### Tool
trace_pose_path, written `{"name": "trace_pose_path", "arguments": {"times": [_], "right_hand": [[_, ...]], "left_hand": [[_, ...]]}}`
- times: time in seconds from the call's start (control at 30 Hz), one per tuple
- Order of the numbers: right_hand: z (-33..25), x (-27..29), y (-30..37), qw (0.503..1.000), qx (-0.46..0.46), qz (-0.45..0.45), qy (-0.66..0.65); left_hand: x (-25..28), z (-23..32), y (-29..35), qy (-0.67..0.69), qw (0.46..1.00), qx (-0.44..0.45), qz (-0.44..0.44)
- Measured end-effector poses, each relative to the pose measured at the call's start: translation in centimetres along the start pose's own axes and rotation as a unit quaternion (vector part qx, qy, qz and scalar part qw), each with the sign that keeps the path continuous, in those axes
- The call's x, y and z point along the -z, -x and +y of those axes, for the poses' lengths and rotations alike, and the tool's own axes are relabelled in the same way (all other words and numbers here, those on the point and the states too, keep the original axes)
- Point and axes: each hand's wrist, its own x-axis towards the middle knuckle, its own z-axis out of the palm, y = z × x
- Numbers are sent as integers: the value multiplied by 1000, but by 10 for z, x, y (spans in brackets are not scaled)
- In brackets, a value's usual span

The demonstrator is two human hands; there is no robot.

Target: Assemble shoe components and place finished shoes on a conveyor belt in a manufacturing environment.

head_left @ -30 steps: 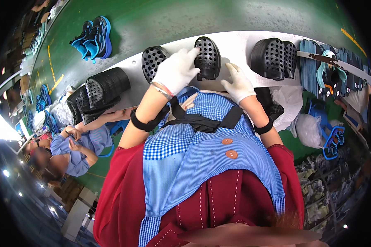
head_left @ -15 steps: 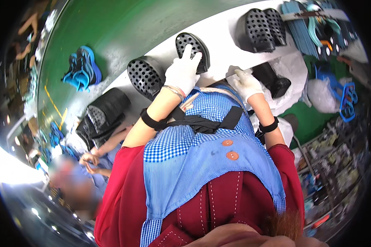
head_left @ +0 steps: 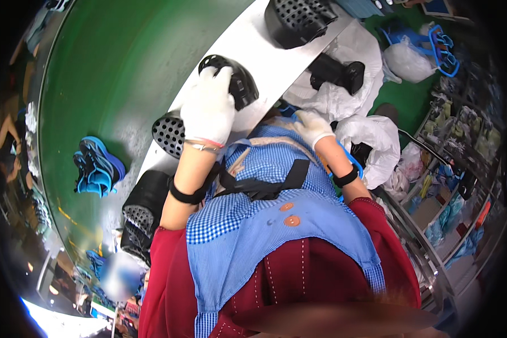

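My left hand point(head_left: 208, 107), in a white glove, is closed over a black clog-like shoe with round holes point(head_left: 242, 84) on the white table strip point(head_left: 259, 45). Its fingers lie across the shoe's top and partly hide it. Just left of my wrist stands another black perforated shoe point(head_left: 168, 135), partly covered by my hand and arm. My right hand point(head_left: 312, 128), also gloved, is low beside my blue checked apron, below the table's near edge. Its fingers are loosely bent and apart, and I see nothing held in them.
More black perforated shoes point(head_left: 298, 22) stand farther right on the strip. Black pieces point(head_left: 143, 203) are stacked at its left end. A blue-black shoe point(head_left: 96, 166) lies on the green surface. White bags point(head_left: 369, 143) and a black shoe point(head_left: 338, 73) are at right, with a shelf rack point(head_left: 467, 124) beyond.
The whole view has swung, so the table's things appear lower and farther left. My left hand covers more of the shoe. My right hand has drawn back from the table edge toward my apron.
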Motion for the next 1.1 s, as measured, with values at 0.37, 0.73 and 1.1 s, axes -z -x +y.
{"name": "trace_pose_path", "arguments": {"times": [0.37, 0.73, 1.1], "right_hand": [[-21, 17, -2, 996, 68, 42, -35], [-54, 60, -60, 977, 155, 121, -85], [-34, 87, -75, 984, 171, 40, -38]], "left_hand": [[3, 44, -85, -25, 999, 4, -40], [-85, 33, -97, -33, 977, -111, -178], [-53, 14, -73, -231, 915, -4, -330]]}}
